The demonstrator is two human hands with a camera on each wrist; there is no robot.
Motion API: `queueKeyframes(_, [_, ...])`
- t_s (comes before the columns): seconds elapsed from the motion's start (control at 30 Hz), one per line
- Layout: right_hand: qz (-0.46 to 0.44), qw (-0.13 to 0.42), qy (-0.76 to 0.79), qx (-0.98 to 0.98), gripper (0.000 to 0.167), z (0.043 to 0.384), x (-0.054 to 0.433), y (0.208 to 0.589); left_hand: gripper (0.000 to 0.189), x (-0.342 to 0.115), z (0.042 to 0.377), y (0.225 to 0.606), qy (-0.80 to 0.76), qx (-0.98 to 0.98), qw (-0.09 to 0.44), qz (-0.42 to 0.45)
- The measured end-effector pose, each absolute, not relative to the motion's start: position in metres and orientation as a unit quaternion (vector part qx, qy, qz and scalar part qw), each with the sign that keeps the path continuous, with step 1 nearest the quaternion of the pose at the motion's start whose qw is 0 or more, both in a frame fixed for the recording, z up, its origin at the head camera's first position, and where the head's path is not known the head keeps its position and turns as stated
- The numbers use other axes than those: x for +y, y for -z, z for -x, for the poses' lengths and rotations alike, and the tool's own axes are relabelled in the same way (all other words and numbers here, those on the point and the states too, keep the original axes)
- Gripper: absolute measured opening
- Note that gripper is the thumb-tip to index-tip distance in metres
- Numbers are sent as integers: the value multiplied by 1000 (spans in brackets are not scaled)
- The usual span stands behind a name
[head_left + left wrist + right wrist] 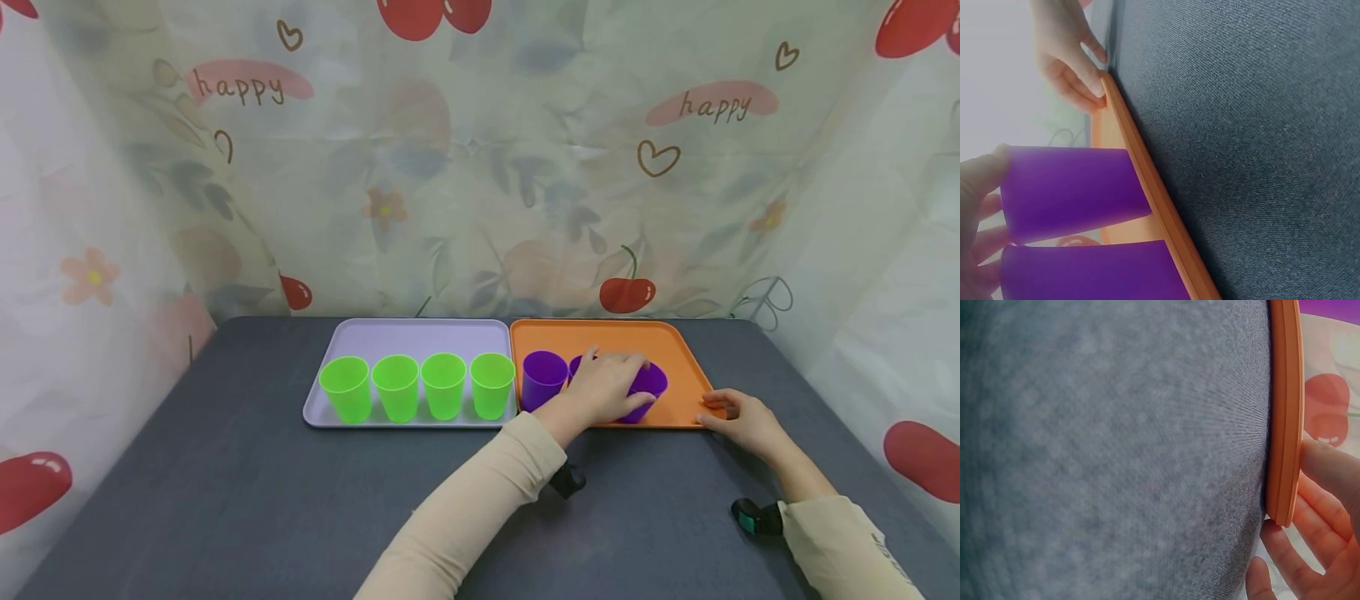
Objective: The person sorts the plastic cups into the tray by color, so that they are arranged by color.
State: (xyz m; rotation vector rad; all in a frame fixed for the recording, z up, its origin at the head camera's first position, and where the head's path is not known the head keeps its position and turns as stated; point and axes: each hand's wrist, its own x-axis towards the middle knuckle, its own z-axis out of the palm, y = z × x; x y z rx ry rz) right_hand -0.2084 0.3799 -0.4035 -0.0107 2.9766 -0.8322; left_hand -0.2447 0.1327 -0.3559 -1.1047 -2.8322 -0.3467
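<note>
On the orange tray [686, 392], my left hand [603, 385] grips the rightmost purple cup [649, 385]. In the left wrist view the thumb lies at that cup's [1072, 190] rim, with fingers behind it. A neighbouring purple cup [1091, 272] stands close beside it. Another purple cup [543, 379] stands at the tray's left end; the hand partly hides the cups between. My right hand [750, 423] holds the tray's near right corner, thumb at the front edge. The right wrist view shows its fingers [1319, 512] around the tray's end.
Left of the orange tray, edge to edge, lies a lilac tray [420, 335] bearing a row of several green cups [443, 387]. Both trays lie on a dark grey table [300, 500]. A patterned curtain [480, 183] rises behind and at the sides.
</note>
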Motion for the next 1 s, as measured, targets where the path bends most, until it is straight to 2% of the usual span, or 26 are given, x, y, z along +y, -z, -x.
queueKeyframes(0.3, [7, 24, 268, 963, 54, 209, 380, 405, 43, 130, 246, 357, 115, -927, 38, 356])
queueKeyframes(0.6, [3, 27, 268, 963, 55, 209, 380, 404, 48, 122, 245, 351, 160, -912, 39, 376])
queueKeyframes(1.0, [8, 27, 264, 964, 54, 209, 380, 404, 39, 73, 224, 345, 222, -869, 89, 434])
